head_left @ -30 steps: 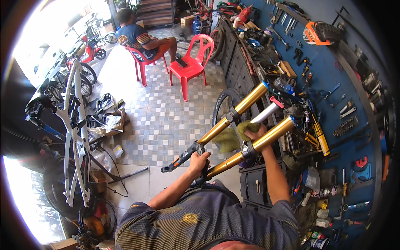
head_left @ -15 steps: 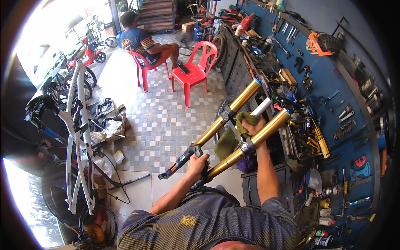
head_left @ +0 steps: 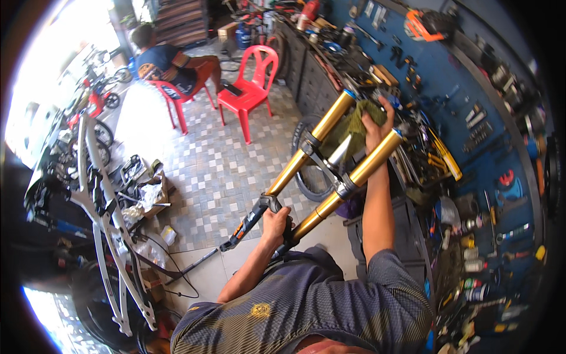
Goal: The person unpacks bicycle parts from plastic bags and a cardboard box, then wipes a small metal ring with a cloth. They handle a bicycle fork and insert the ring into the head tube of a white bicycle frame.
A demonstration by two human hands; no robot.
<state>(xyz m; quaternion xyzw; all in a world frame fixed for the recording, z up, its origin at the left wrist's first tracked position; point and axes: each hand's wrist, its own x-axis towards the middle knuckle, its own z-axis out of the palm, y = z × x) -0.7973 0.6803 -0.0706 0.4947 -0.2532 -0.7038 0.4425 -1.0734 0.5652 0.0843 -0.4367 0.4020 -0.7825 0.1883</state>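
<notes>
A bicycle suspension fork (head_left: 375, 158) with two gold tubes, blue-topped, slants up and away in front of me. My left hand (head_left: 275, 224) is closed round the fork's black bridge between the lower legs. Between the gold tubes rises a silver steerer tube (head_left: 340, 150). My right hand (head_left: 377, 125) holds a green cloth (head_left: 355, 120) over the upper end of that tube; the index finger sticks up past the cloth. The cloth hides the tube's top.
A white bike frame (head_left: 101, 212) stands at left beside a cardboard box (head_left: 158, 197) of parts. Further off, a person (head_left: 171, 65) sits on a red chair, near another red chair (head_left: 244, 106). At right, a tool-covered bench and a blue tool board (head_left: 466, 141) run alongside.
My right hand has slid the cloth up the silver tube to its upper end, baring the tube's lower part. My left hand keeps its grip on the fork. The whole view has shifted.
</notes>
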